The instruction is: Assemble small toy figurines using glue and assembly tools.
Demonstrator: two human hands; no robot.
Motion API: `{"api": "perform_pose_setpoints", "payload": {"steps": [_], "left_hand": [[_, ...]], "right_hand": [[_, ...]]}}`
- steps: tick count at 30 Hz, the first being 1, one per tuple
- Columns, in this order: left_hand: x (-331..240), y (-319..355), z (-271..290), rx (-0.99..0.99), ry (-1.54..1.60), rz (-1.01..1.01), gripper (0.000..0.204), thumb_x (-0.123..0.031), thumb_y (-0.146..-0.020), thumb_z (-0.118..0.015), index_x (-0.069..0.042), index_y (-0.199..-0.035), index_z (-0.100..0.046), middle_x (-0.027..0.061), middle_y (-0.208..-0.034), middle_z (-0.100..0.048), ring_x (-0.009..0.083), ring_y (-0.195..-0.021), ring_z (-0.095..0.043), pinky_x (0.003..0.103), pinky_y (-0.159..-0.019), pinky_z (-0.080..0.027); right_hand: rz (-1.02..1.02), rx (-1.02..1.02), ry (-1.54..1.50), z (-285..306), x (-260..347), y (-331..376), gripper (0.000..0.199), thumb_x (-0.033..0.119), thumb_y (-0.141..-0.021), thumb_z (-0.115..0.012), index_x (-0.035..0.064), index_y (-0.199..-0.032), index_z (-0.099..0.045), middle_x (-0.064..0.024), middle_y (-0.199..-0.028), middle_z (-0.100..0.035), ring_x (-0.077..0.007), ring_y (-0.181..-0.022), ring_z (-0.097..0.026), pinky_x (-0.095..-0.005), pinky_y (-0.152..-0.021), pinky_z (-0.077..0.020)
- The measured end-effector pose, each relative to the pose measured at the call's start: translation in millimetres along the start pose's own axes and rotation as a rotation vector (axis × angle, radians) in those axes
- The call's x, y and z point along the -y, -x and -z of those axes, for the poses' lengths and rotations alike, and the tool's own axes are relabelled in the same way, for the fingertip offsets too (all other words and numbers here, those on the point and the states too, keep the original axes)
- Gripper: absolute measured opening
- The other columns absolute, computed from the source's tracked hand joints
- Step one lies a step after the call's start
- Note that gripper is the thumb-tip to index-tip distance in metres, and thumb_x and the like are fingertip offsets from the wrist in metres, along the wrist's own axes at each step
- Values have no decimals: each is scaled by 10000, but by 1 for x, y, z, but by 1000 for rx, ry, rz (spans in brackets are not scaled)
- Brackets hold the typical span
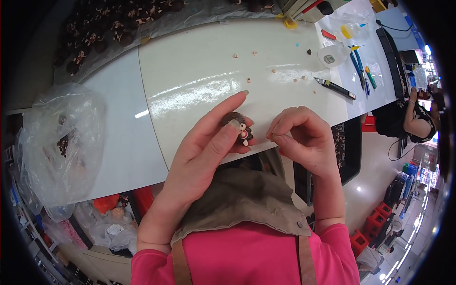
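Note:
Over the near edge of the white table (199, 57), my left hand (202, 147) holds a small dark brown figurine (244, 134) with pale and red parts. Its thumb presses on the figurine's top, the fingers lie behind it, and the index finger points away. Just to the right, my right hand (306, 135) is closed in a pinch, thumb against index finger. What sits in that pinch, if anything, is too small to make out. The two hands are apart, at about the same height.
Small pale bits (274, 71) lie scattered beyond my hands. A utility knife (335, 88), pliers (357, 66) and a squeeze bottle (350, 31) are at the right. Many brown figurines (118, 28) cover the far left. A plastic bag (61, 142) stands left. Another person (413, 116) is at far right.

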State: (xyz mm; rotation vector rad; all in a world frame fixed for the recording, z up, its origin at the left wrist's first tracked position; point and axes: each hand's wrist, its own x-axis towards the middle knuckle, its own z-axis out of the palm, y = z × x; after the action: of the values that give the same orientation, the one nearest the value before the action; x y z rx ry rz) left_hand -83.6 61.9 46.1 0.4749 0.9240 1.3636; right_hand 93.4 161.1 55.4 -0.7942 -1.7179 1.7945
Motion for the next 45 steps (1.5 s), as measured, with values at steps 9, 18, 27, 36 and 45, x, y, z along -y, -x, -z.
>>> {"api": "perform_pose_setpoints", "payload": {"steps": [9,18,27,36,45], "left_hand": [[0,2,5,17,-8,23,459,-225,-979,-456,-67,-1399,-358,60,-1074,-559,125,-879,-572,250,-811,-465],[-1,5,9,72,6,-5,440,-146,-971,-460,-64,-1393,-368,29,-1030,-552,91,-894,-543,241,-825,-459],[-2,7,11,86,-43,-6,426,-112,-965,-450,-46,-1381,-383,8,-984,-540,72,-882,-521,215,-805,-451],[-6,8,12,114,-38,-3,422,-103,-956,-465,-56,-1372,-406,-7,-981,-530,65,-902,-508,207,-839,-422],[-4,8,11,106,-25,5,435,-127,-955,-491,-56,-1375,-400,-14,-988,-515,70,-939,-506,218,-867,-431]], "right_hand": [[-186,34,-214,-10,5,-5,131,39,-805,-655,30,-867,-540,-55,-836,-570,-125,-779,-558,-226,-663,-437],[-358,117,-338,-15,3,-6,187,176,-842,-663,68,-904,-524,-36,-817,-576,-88,-740,-525,-191,-601,-384],[-389,147,-340,-20,3,-8,196,203,-839,-674,56,-860,-546,-23,-820,-552,-96,-743,-527,-211,-620,-407],[-410,257,-450,-11,-4,-8,135,70,-868,-628,11,-984,-593,-24,-964,-610,-102,-899,-593,-219,-793,-459],[-516,231,-373,-11,6,-11,146,99,-867,-638,30,-986,-592,-5,-900,-611,-74,-829,-574,-200,-721,-446]]}}
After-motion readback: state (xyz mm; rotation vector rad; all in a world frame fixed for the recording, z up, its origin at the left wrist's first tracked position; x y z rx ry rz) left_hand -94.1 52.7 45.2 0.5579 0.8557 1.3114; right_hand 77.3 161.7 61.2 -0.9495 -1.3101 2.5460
